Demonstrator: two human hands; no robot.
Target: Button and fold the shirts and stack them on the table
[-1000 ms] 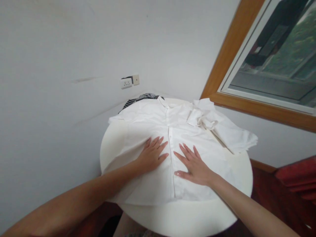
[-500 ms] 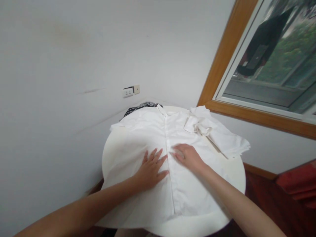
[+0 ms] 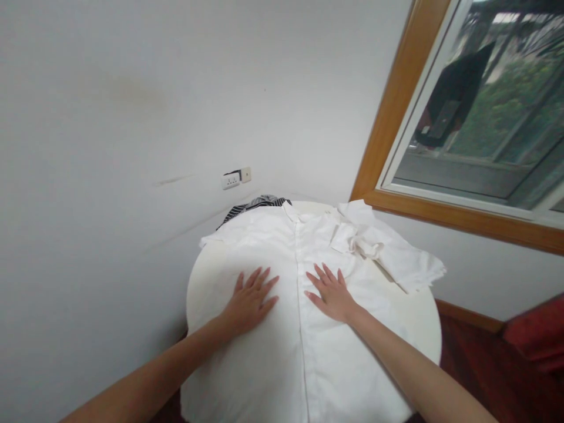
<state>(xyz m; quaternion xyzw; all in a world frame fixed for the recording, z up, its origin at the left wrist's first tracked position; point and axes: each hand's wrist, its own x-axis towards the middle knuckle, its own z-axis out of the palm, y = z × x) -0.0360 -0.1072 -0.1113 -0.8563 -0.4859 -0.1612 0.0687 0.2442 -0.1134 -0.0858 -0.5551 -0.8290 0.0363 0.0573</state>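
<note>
Round white table; left hand and right hand, spread and apart, on white cloth shirt; front mostly smooth, bunched white fabric unsmoothed.

The left hand and right hand are lying flat with fingers spread on a white shirt, one on each side of its front seam. The shirt is covering much of a round table. Bunched white cloth is overhanging the right edge; striped cloth is showing behind the shirt. A socket is sitting on the wall, left of a window.
</note>
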